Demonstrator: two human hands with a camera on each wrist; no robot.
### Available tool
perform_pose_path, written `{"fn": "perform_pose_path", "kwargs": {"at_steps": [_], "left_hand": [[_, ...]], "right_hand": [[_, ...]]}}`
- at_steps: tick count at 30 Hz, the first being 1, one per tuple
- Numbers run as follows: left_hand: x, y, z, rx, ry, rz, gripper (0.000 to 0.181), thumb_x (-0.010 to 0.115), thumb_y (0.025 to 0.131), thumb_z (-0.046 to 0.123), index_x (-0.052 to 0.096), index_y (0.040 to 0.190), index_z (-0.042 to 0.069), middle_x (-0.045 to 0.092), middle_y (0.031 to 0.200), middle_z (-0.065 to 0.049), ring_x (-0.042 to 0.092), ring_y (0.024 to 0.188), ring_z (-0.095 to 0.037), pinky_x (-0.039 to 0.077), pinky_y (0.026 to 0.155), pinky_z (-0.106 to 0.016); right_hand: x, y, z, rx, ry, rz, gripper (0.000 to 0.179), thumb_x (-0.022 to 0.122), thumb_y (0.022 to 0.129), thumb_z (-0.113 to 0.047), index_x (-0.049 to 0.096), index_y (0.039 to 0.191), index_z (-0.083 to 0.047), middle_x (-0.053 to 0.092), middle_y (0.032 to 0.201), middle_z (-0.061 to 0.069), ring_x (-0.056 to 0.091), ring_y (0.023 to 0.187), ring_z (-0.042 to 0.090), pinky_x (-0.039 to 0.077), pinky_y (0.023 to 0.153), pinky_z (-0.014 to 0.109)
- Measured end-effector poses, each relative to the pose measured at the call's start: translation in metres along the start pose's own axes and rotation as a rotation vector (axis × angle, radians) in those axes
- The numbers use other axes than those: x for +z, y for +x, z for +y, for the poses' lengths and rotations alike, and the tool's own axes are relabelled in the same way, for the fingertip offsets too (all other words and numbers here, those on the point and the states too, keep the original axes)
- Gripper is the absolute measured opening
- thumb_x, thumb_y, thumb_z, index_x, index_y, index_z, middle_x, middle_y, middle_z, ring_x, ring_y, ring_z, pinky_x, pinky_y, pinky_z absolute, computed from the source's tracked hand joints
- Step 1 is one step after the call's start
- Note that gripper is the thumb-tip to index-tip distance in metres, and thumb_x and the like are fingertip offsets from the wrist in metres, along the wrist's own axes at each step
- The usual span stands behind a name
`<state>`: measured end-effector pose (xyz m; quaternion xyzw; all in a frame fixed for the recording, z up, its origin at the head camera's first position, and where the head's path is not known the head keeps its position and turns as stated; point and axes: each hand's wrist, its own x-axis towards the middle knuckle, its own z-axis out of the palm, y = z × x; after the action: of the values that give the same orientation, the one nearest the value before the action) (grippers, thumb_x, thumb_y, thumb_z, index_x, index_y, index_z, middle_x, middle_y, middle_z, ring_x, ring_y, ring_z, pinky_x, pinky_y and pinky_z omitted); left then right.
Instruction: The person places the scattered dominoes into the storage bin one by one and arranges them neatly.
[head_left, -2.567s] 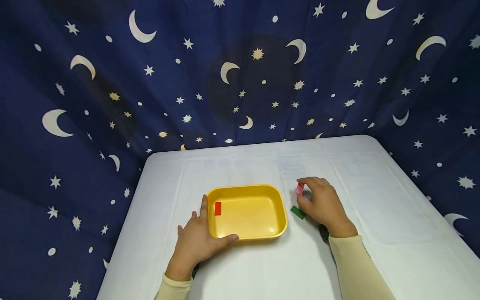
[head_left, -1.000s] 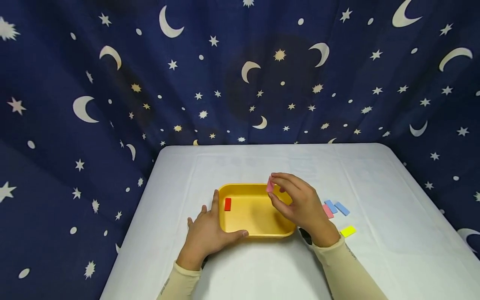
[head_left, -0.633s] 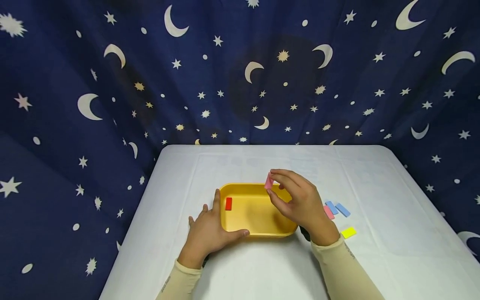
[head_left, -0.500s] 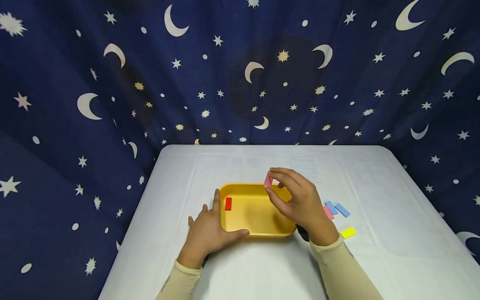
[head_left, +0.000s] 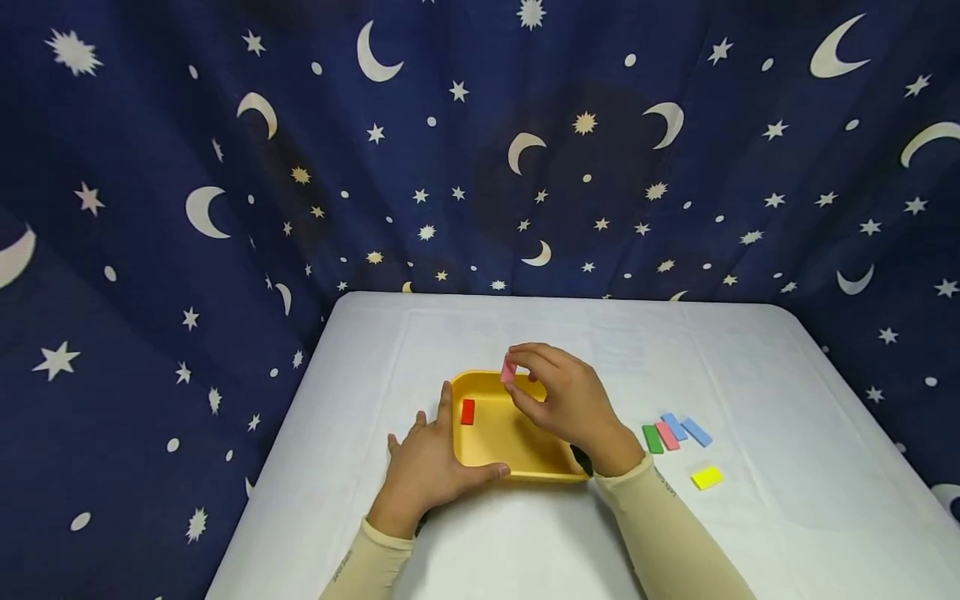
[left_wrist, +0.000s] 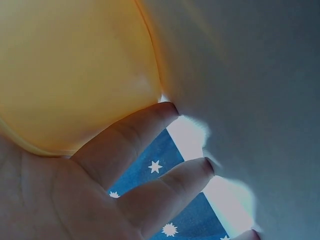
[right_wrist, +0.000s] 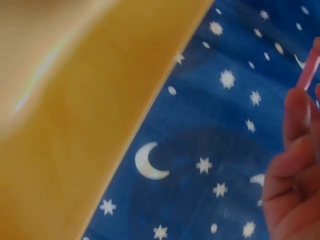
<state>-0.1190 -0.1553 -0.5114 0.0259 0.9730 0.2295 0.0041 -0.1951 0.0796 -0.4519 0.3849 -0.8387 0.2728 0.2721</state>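
My left hand (head_left: 427, 471) lies at the left end of a yellow tray (head_left: 517, 458). Its index finger runs along the side wall and its thumb along the front rim; the left wrist view shows these fingers straight, with the index against the tray (left_wrist: 75, 65). Between thumb and fingertips, my right hand (head_left: 566, 400) pinches a small flat pink block (head_left: 508, 369). That block is held upright over the back part of the tray, above its floor. Inside the tray, near the left wall, lies a red block (head_left: 468, 412). My right hand and wrist hide the tray's right end.
Right of the tray, on the white-covered table (head_left: 787, 392), lie a green block (head_left: 652, 439), another pink block (head_left: 667, 436), two blue blocks (head_left: 697, 432) and a yellow block (head_left: 707, 477). A dark blue star-and-moon curtain (head_left: 480, 167) hangs behind and beside the table.
My right hand has lifted the pink block from beside the tray's right side and carried it left over the tray. My left hand keeps its place on the tray. The head view has shifted.
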Motion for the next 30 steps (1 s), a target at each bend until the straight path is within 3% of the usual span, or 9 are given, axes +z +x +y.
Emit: {"fn": "perform_pose_path", "kwargs": {"at_steps": [5, 11, 23, 30], "left_hand": [[0.003, 0.001, 0.001, 0.002, 0.005, -0.009, 0.154, 0.065, 0.056, 0.102, 0.008, 0.172, 0.017, 0.064, 0.146, -0.003, 0.051, 0.139, -0.049, 0.024, 0.099, -0.091], [0.003, 0.002, 0.000, 0.003, 0.010, -0.015, 0.154, 0.063, 0.057, 0.103, 0.007, 0.172, 0.017, 0.062, 0.148, -0.004, 0.050, 0.139, -0.049, 0.024, 0.098, -0.091], [0.000, 0.003, -0.002, -0.010, 0.012, -0.020, 0.155, 0.062, 0.057, 0.104, 0.004, 0.172, 0.019, 0.060, 0.150, -0.003, 0.048, 0.142, -0.047, 0.024, 0.101, -0.090], [0.000, 0.002, -0.003, -0.009, 0.007, -0.016, 0.155, 0.062, 0.056, 0.104, 0.004, 0.172, 0.019, 0.064, 0.146, -0.004, 0.049, 0.142, -0.047, 0.024, 0.100, -0.090]], "right_hand": [[0.020, 0.004, -0.001, -0.006, -0.027, -0.144, 0.028, 0.084, 0.090, -0.025, 0.075, 0.115, -0.014, 0.072, 0.122, -0.003, 0.072, 0.102, 0.015, 0.061, 0.084, 0.035], [0.038, 0.012, -0.002, 0.012, -0.013, -0.315, 0.019, 0.083, 0.091, -0.026, 0.072, 0.106, -0.022, 0.069, 0.109, -0.012, 0.064, 0.089, 0.006, 0.057, 0.078, 0.029], [0.057, 0.016, -0.003, 0.114, -0.113, -0.537, 0.021, 0.081, 0.090, -0.024, 0.076, 0.110, -0.020, 0.068, 0.095, -0.010, 0.057, 0.073, 0.009, 0.054, 0.071, 0.032], [0.067, 0.015, -0.005, 0.147, -0.173, -0.642, 0.011, 0.079, 0.090, -0.024, 0.070, 0.096, -0.022, 0.057, 0.082, -0.013, 0.053, 0.064, 0.011, 0.047, 0.059, 0.029]]}}
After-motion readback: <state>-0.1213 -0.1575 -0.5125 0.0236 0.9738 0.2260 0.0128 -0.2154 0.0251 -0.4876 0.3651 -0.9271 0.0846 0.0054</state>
